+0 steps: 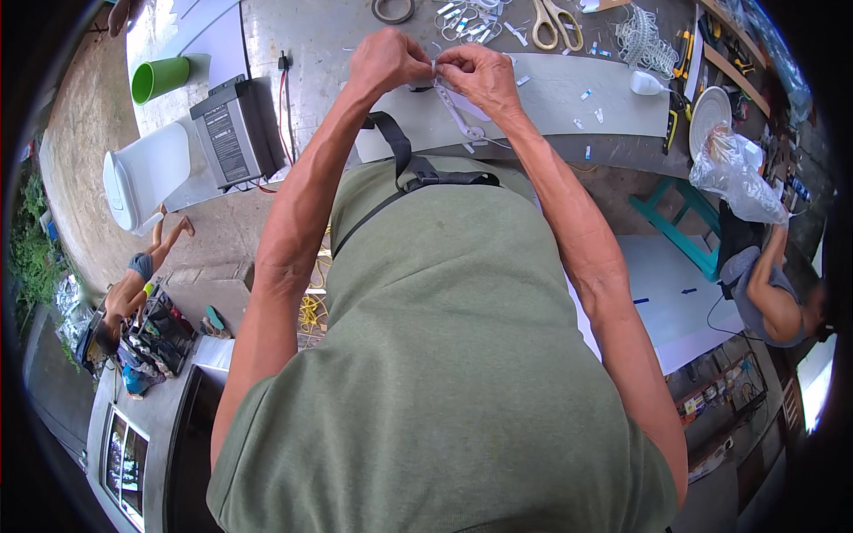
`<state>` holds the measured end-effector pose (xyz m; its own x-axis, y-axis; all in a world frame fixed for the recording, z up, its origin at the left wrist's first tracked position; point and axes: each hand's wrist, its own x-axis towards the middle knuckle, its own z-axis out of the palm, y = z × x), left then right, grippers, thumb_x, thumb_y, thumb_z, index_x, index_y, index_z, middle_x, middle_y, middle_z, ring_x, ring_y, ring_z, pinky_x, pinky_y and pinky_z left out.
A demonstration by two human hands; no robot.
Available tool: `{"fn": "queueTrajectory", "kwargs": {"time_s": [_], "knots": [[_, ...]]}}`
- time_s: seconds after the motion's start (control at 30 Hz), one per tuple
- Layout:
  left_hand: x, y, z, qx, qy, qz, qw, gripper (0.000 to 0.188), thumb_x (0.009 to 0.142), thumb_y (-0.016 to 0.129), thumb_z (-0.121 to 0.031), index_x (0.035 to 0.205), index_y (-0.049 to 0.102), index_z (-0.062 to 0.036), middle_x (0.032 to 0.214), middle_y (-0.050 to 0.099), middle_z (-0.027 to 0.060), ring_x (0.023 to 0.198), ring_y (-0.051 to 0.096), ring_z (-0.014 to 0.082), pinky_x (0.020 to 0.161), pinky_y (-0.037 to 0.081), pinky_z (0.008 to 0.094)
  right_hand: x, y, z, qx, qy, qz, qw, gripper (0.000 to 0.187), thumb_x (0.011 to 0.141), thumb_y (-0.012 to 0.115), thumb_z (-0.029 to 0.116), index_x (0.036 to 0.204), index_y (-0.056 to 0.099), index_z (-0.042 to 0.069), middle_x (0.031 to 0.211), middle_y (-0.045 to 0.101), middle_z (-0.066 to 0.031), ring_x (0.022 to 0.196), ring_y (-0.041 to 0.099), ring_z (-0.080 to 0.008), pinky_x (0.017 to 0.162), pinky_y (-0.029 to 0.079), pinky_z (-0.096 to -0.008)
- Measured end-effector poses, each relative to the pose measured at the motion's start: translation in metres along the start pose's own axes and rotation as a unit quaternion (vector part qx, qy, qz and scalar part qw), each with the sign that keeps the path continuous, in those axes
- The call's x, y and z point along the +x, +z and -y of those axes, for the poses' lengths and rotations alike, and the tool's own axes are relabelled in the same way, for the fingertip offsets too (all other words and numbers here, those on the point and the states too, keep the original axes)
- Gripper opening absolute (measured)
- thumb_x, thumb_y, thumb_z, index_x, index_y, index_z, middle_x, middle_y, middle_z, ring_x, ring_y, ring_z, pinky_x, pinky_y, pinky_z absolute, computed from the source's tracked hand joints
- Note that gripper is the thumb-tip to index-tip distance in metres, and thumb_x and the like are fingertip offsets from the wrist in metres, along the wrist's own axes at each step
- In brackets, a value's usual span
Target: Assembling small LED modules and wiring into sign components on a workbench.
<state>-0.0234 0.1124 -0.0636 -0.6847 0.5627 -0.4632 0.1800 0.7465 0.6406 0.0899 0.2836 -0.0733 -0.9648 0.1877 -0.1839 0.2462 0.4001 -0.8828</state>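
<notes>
Over the far edge of a pale sheet (pixel 586 98) on the workbench, my left hand (pixel 388 62) and my right hand (pixel 484 82) meet. Fingertips of both are pinched on a small whitish piece (pixel 434 69) between them, too small to name. Just below it lies a slim white and lilac object (pixel 455 114) with a rounded end, and a thin cord runs from it under my right forearm. Something dark sits under my left fingers, mostly hidden. Beyond my hands are small white and blue tags (pixel 480 25) in a tangled heap, with more scattered to the right.
Gold-handled scissors (pixel 557 25), a dark tape roll (pixel 393 9), coiled white cord (pixel 646 44) and a white bottle (pixel 649 83) lie around. Left stand a green cup (pixel 160 80), a black box (pixel 233 133) and a clear container (pixel 147 178). A person (pixel 773 284) by a teal stool (pixel 680 222) holds a plastic bag.
</notes>
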Motion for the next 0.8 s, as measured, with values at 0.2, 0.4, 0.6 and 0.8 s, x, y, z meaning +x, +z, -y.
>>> {"fn": "queueTrajectory", "kwargs": {"time_s": [0.2, 0.4, 0.6, 0.8], "knots": [[-0.0021, -0.0038, -0.0079, 0.008, -0.01, 0.016, 1.0, 0.031, 0.069, 0.086, -0.031, 0.091, 0.083, -0.0084, 0.082, 0.077, 0.0113, 0.073, 0.073, 0.023, 0.073, 0.057, 0.0351, 0.0005, -0.0007, -0.0022, -0.009, -0.008, 0.004, 1.0, 0.016, 0.088, 0.078, 0.013, 0.101, 0.078, 0.004, 0.079, 0.075, -0.0042, 0.063, 0.067, -0.0087, 0.058, 0.054, -0.0245], [-0.0011, -0.0049, -0.0069, 0.008, -0.006, 0.019, 1.0, 0.031, 0.07, 0.086, -0.03, 0.09, 0.083, -0.0078, 0.082, 0.077, 0.0108, 0.074, 0.073, 0.0227, 0.073, 0.056, 0.0356, 0.0016, 0.0003, -0.0006, -0.002, 0.032, 0.005, 0.999, 0.015, 0.082, 0.079, 0.017, 0.095, 0.08, 0.008, 0.089, 0.076, -0.0064, 0.076, 0.073, -0.0176, 0.072, 0.058, -0.0303], [0.0005, -0.0061, -0.0072, 0.004, 0.007, 0.024, 1.0, 0.03, 0.069, 0.086, -0.029, 0.091, 0.083, -0.0082, 0.082, 0.077, 0.0112, 0.073, 0.073, 0.0223, 0.072, 0.056, 0.0355, 0.0028, -0.0001, -0.0009, -0.012, 0.013, 0.01, 1.0, 0.017, 0.088, 0.078, 0.013, 0.101, 0.078, 0.003, 0.076, 0.074, -0.0043, 0.06, 0.067, -0.0089, 0.057, 0.054, -0.0247], [-0.0009, -0.005, -0.0087, 0.017, -0.001, 0.017, 1.0, 0.03, 0.069, 0.084, -0.028, 0.091, 0.083, -0.0079, 0.081, 0.077, 0.0113, 0.073, 0.073, 0.0222, 0.071, 0.057, 0.0354, 0.0029, -0.0011, -0.0005, -0.015, 0.013, 0.015, 1.0, 0.016, 0.088, 0.078, 0.013, 0.101, 0.078, 0.004, 0.076, 0.074, -0.0046, 0.06, 0.066, -0.0085, 0.056, 0.054, -0.0241]]}}
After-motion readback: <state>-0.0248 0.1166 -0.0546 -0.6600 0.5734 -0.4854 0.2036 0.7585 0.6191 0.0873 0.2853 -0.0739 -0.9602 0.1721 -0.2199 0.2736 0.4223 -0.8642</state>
